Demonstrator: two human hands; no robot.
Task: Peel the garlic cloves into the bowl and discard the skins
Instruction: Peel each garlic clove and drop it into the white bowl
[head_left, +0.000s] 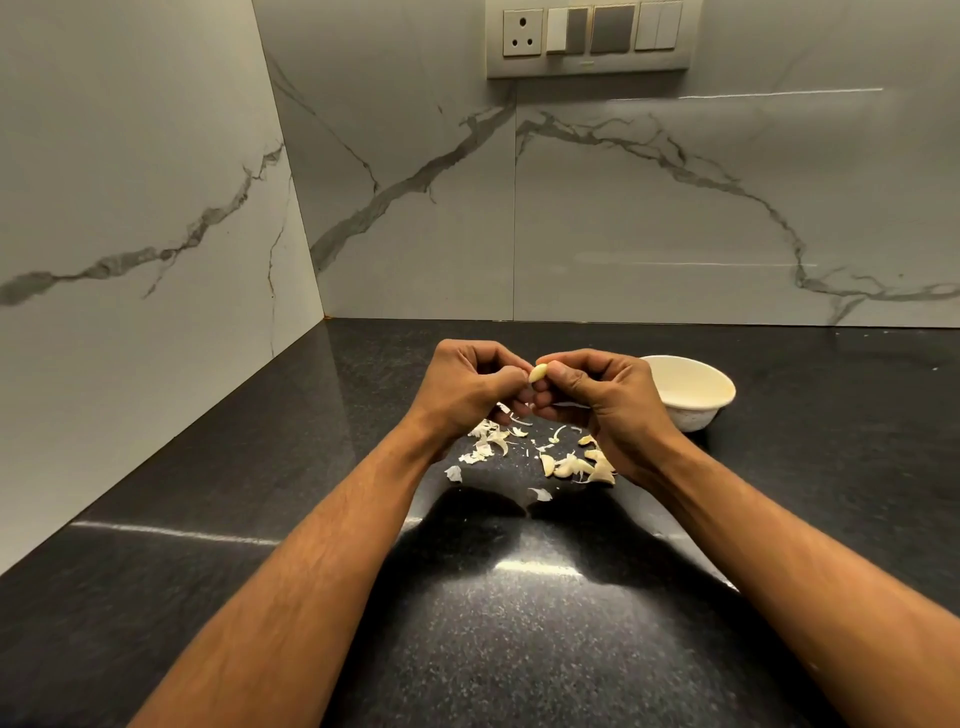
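your left hand (470, 387) and right hand (597, 397) both pinch one garlic clove (538, 373) above the black counter (218, 519); skins (488, 441) and more cloves (576, 465) lie underneath; white bowl (698, 395) just right of your right hand; can't read any writing on the switch plate (587, 39)
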